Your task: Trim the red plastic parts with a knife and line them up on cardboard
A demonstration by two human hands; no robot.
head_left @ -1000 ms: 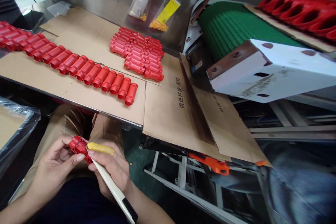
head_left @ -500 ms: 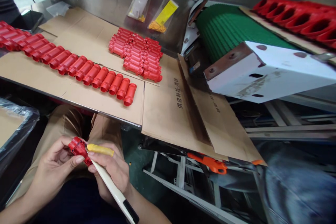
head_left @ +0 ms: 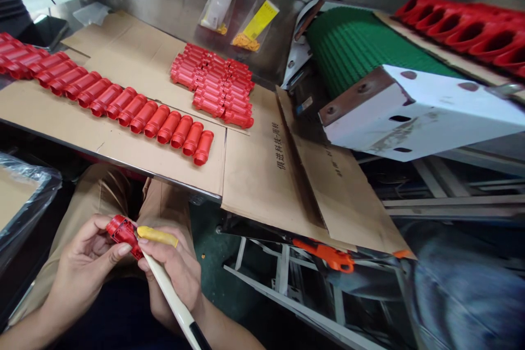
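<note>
Over my lap, my left hand (head_left: 88,262) pinches a red plastic tube-shaped part (head_left: 125,232) between thumb and fingers. My right hand (head_left: 174,268) grips a tool with a long white handle (head_left: 170,292), dark near its lower end, and its tip is against the red part. A yellow finger cot (head_left: 158,235) covers one fingertip of that hand. The tool's tip is mostly hidden by the fingers. Ahead of my hands, a row of similar red parts (head_left: 143,116) lies on cardboard, with a cluster of more red parts (head_left: 213,85) behind it.
Flattened cardboard (head_left: 254,186) covers the bench. Two plastic bags (head_left: 256,24) with yellow contents lie at the back. A green conveyor belt (head_left: 348,44) in a white metal frame (head_left: 430,115) stands right. An orange-handled tool (head_left: 328,256) sits below the bench edge; a plastic-lined bin (head_left: 45,180) is left.
The white-handled tool has shifted slightly down and left at its lower end. Both hands keep nearly the same place and hold.
</note>
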